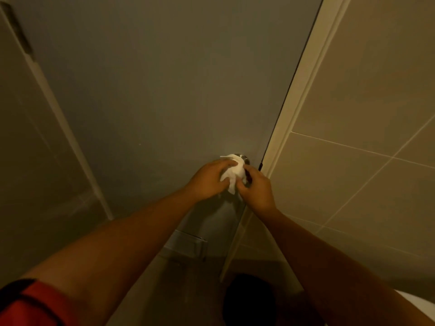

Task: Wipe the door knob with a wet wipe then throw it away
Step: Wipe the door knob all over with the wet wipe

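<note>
A white wet wipe (pixel 233 172) is wrapped over the metal door knob (pixel 243 158) on the grey door (pixel 164 90). Only the knob's upper rim shows above the wipe. My left hand (pixel 209 180) presses the wipe onto the knob from the left, fingers curled over it. From the right, my right hand (pixel 255 187) pinches the wipe's lower edge beside the knob. Both hands touch the wipe.
The white door frame (pixel 296 118) runs along the door's right edge, with a beige tiled wall (pixel 364 137) beyond it. A dark round object (pixel 249 300) sits low by the door. A vent panel (pixel 188 245) lies in the door's lower part.
</note>
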Available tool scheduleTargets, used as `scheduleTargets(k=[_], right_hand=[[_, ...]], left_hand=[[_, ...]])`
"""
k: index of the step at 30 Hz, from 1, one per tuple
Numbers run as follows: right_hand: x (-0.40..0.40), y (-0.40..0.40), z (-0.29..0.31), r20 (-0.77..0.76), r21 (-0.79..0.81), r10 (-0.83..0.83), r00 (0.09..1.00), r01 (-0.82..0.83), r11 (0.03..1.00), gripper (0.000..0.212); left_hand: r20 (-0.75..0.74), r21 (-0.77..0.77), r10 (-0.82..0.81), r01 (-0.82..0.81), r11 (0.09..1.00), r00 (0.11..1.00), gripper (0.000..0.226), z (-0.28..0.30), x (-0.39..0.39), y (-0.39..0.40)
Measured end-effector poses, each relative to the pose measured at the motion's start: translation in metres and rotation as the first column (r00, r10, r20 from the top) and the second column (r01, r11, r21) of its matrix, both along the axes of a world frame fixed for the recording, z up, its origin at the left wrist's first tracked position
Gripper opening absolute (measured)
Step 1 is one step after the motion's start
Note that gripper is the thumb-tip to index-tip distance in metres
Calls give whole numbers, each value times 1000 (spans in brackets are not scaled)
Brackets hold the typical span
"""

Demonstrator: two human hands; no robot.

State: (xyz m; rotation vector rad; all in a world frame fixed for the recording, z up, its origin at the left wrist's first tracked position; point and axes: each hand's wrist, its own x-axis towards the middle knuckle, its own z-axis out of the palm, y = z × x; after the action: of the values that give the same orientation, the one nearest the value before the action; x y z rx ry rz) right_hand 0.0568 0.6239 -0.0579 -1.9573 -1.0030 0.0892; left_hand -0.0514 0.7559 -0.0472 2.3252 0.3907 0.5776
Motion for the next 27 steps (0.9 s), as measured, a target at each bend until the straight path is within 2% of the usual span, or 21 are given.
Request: scheduleTargets(k=[3,5,6,8,10,12,13,16,18,20,23,25,27], right_hand=[[-5,1,-2,-94,34,-42,995,46,998,44],[-6,1,2,-60,4,-43,997,44,999,43],[-4,2,5,15,-37,-37,999,38,999,43],[3,7,13,220,-158,6,975,30,987,47],[11,16,23,376,-293,126,918,-12,956,45],[17,20,27,443,-383,222,869,-41,923,41],[18,19,26,444,-400,234,865,-42,915,42],[12,7,11,343,-304,113,932,-4,953,48],[-2,1,1,159,-155,3,987,22,988,46],[-17,2,-7,-36,-31,-50,998,49,998,36],[-29,8,-11,-41,38,-100,994,101,994,27],[-25,10,-7,-39,44,-122,992,124,991,29],[-16,10,-5,60,-28,-117,991,119,993,39]], left_hand=[[6,10,-15,15,1000,1000,47,3,9,1],[27,-94,-12,14,995,1000,46,3,11,2],[44,-197,15,-6,980,999,46,1,11,2],[65,-461,122,-78,884,990,45,-5,10,-3],[54,-696,189,-99,711,980,42,-14,9,-12],[58,-809,231,-90,581,971,41,-22,10,-19],[67,-824,252,-89,560,966,41,-24,10,-23],[92,-754,305,-134,643,948,48,-26,12,-26],[138,-654,290,-133,745,947,48,-21,12,-25],[171,-484,234,-126,866,957,44,-14,12,-21],[145,-303,127,-78,950,981,44,-6,13,-13],[119,-316,138,-95,944,983,44,-7,13,-8],[93,-421,190,-135,897,977,48,-12,12,-8]])
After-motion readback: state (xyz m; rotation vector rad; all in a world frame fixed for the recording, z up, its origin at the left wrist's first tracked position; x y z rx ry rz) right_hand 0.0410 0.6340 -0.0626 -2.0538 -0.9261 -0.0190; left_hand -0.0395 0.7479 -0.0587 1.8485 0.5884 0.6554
